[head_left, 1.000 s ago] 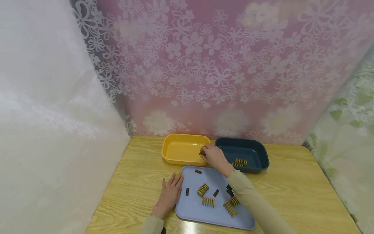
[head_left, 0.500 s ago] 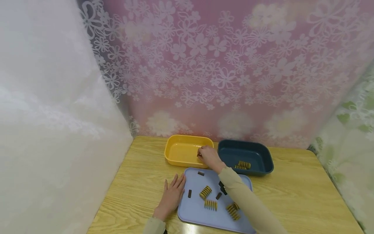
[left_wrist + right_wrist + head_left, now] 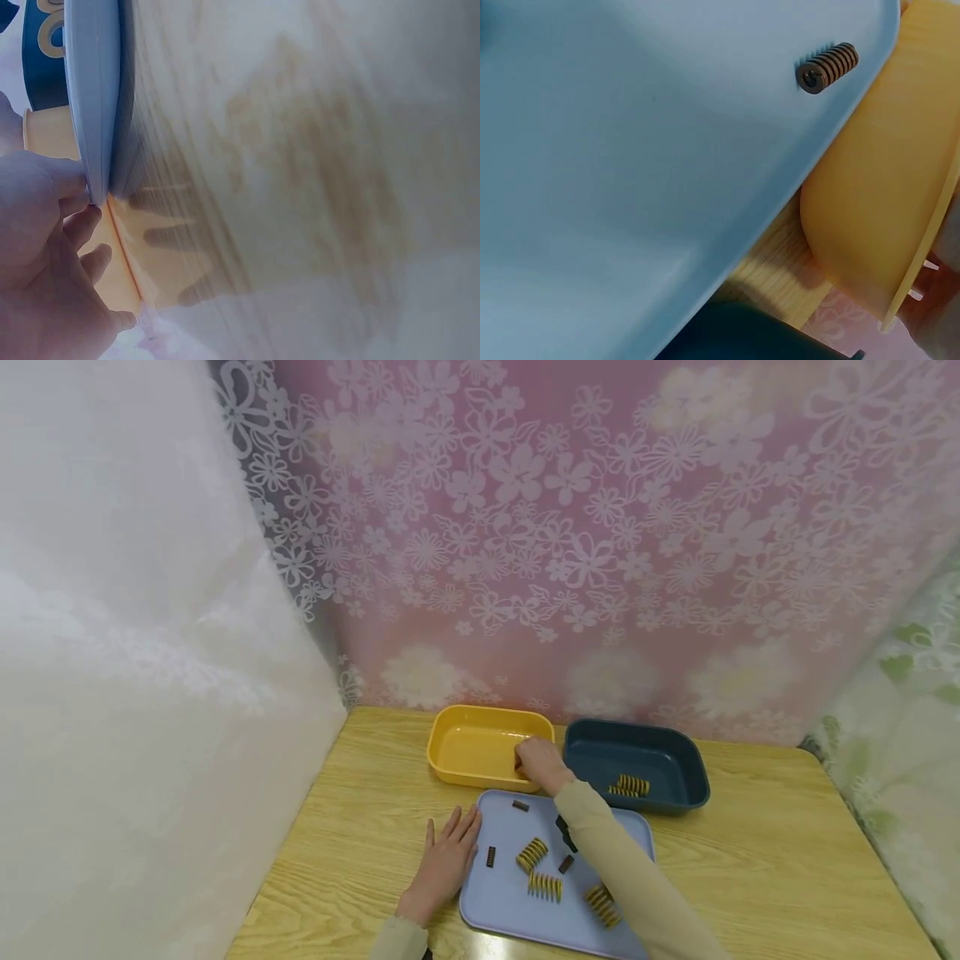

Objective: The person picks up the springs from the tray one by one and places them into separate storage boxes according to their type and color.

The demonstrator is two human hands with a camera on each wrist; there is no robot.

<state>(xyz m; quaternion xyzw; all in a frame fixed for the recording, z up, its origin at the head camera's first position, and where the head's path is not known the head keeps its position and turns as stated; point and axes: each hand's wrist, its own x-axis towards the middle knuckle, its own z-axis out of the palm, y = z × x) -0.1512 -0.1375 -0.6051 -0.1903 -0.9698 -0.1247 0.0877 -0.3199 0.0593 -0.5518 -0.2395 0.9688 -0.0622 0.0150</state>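
Observation:
My right hand [image 3: 543,762] reaches over the near right rim of the yellow bin [image 3: 457,775]. Its fingertips pinch a small dark brown spring [image 3: 517,763], mostly hidden by the fingers. In the right wrist view the bin's wall covers most of that hand. With fingers spread, my left hand [image 3: 442,864] touches the left edge of the lavender-blue tray [image 3: 491,906]. Small brown springs [image 3: 521,806] and larger yellow springs [image 3: 545,887] lie scattered on the tray. One brown spring [image 3: 829,67] shows near the tray's rim in the right wrist view.
A dark blue bin [image 3: 637,727] stands right of the yellow one, with yellow springs [image 3: 633,785] inside. Both bins sit behind the tray on a wood-grain table [image 3: 780,860]. A flowered pink curtain [image 3: 525,568] hangs along the back. My right forearm covers part of the tray.
The right hand has sunk slightly lower into the yellow bin, its fingers more hidden. The left hand stays at the tray edge. The whole view has shifted a little.

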